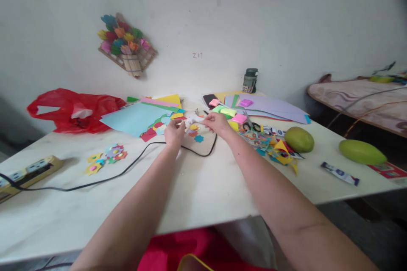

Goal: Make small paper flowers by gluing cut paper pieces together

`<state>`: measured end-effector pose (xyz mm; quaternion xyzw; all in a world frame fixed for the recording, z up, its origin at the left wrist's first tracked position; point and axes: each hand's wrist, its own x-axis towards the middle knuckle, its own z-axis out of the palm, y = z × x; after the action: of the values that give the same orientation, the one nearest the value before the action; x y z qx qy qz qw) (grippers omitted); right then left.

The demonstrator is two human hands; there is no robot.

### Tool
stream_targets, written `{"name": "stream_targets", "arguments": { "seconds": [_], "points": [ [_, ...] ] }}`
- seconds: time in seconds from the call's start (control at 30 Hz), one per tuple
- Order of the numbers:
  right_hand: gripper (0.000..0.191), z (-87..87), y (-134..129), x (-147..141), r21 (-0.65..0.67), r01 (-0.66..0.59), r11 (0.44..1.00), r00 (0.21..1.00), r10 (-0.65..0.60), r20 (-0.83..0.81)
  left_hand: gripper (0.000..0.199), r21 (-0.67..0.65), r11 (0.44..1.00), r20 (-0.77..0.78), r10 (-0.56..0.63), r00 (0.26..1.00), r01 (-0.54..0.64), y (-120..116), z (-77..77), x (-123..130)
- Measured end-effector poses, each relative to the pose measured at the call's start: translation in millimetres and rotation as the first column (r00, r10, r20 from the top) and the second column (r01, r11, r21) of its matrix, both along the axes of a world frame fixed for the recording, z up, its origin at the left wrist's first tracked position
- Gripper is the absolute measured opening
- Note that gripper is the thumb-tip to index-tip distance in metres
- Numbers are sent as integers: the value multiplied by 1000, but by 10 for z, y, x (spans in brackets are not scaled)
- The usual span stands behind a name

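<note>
White wall point(219, 17) backs our counter point(197, 190), where a small white piece point(192, 118) sits between our two hands. Fingers of our left hand point(174, 132) and right hand point(218, 123) pinch its opposite ends. We judge it light, soft and easily bent or torn, so a gentle hold at both ends should suit; what it is made of, we cannot tell. A black cord point(203, 156) loops just in front of our hands and could snag. Near the left lie paper sheets point(132, 117); on the right, scissors point(253, 127) and colored scraps point(280, 152) crowd us.
</note>
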<state>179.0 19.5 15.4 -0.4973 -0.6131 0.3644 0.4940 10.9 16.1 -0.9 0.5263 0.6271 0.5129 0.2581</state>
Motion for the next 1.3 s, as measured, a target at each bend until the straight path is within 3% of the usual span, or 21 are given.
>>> {"name": "stream_targets", "arguments": {
  "seconds": [0.1, 0.23, 0.43, 0.63, 0.77, 0.87, 0.97, 1.13, 1.3],
  "points": [
    [6, -46, 45, -27, -4, -10, 1000, 1000, 10, -23, 35, 40, 999, -118, 10, 993, -5, -20, -55, -42],
    [13, -49, 45, -41, -37, -39, 999, 997, 36, -70, 28, 57, 998, -283, 16, 959, 1, -84, -16, 16],
    [22, -47, -1, -51, -55, -22, 998, 997, 26, 67, 26, 45, 999, -413, 40, 910, -24, -117, -4, 51],
    [9, -84, 72, -60, -63, 67, 996, 998, -65, 22, 24, 22, 999, -449, 54, 892, -49, -125, 10, 46],
    [11, -79, 47, -81, -101, 30, 994, 999, -32, -22, 24, 22, 999, -458, 54, 887, -50, -128, 8, 50],
    [18, -91, 28, -71, -106, -14, 994, 996, 23, 85, 25, 27, 999, -470, 48, 881, -41, -118, -9, 48],
    [22, -132, 59, -32, -37, 38, 999, 982, -30, 189, 25, 18, 999, -472, 46, 880, -43, -103, -23, 47],
    [5, -237, 184, 15, 62, 128, 990, 972, -138, 190, 25, 14, 999, -488, 49, 871, -48, -95, -25, 50],
    [25, -248, 175, -42, 13, 114, 993, 982, -115, 149, 25, 19, 999, -490, 50, 871, -46, -116, -13, 53]
  ]
}}
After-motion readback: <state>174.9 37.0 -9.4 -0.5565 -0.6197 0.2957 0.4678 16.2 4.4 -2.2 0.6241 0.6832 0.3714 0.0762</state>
